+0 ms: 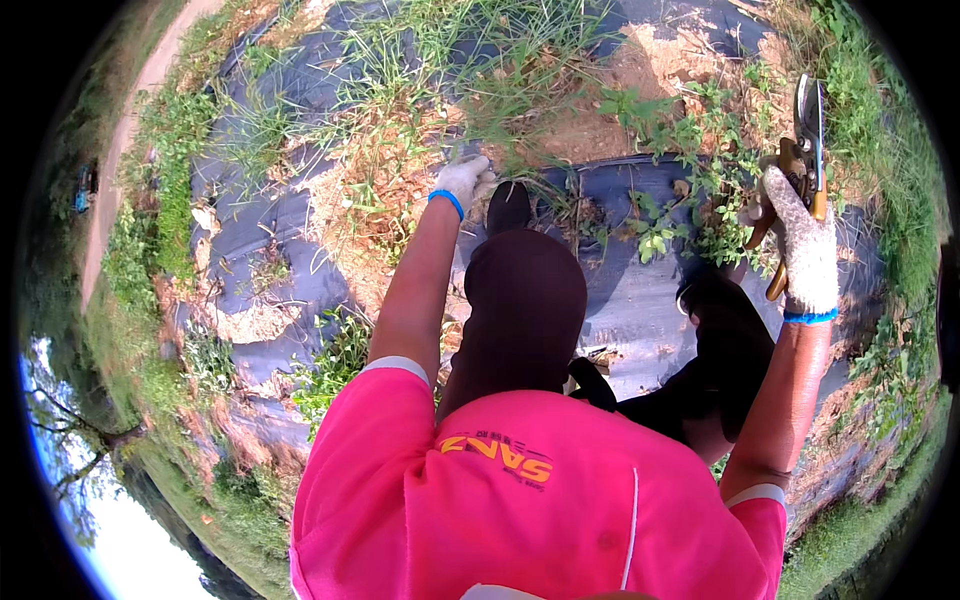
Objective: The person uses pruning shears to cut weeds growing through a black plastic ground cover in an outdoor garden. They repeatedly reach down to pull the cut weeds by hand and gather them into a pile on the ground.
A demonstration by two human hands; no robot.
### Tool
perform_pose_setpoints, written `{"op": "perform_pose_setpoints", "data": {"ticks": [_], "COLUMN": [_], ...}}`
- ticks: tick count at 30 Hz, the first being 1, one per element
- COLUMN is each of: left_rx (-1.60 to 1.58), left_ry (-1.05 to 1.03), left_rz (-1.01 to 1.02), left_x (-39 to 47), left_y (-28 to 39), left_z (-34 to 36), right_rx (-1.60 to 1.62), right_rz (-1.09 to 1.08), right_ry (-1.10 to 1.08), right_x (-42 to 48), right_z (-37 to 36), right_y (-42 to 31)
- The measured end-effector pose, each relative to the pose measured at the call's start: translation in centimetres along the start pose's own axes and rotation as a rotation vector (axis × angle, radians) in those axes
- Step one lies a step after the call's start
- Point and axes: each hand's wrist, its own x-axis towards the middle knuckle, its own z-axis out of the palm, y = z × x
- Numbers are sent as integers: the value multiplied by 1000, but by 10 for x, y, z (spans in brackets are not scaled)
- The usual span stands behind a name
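My left hand (pixel 463 182), in a white knit glove with a blue cuff, is low among grass and weed stems (pixel 390 169), just left of my dark shoe (pixel 508 206). Its fingers are curled, and whether they grip a stem cannot be told. At the right, my right hand (pixel 799 236), gloved the same way, is closed round a pair of pruning shears (pixel 810 154) with brown handles. The shears' metal blades point away from me, towards the top of the view. Leafy green weeds (pixel 656 232) grow between my two hands.
Black plastic mulch sheeting (pixel 255 217) covers much of the ground, torn in places over reddish-brown soil (pixel 585 135). Tall grass (pixel 480 45) grows through it ahead. Thick green growth (pixel 892 150) lines the right side. A dirt path (pixel 124 150) runs at the far left.
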Motion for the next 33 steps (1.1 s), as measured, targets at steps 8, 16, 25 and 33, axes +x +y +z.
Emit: {"op": "perform_pose_setpoints", "data": {"ticks": [8,16,25,33], "left_rx": [-182,-327,-43,12], "left_ry": [29,-24,134,13], "left_rz": [-190,-234,-365,-45], "left_x": [102,157,141,127], "left_y": [-38,-65,-40,-51], "left_z": [33,33,63,54], "right_rx": [297,103,-3,27], "right_rz": [79,122,129,96], "right_ry": [91,88,47,96], "right_x": [42,43,36,38], "right_z": [18,37,42,42], "right_y": [25,22,17,21]}}
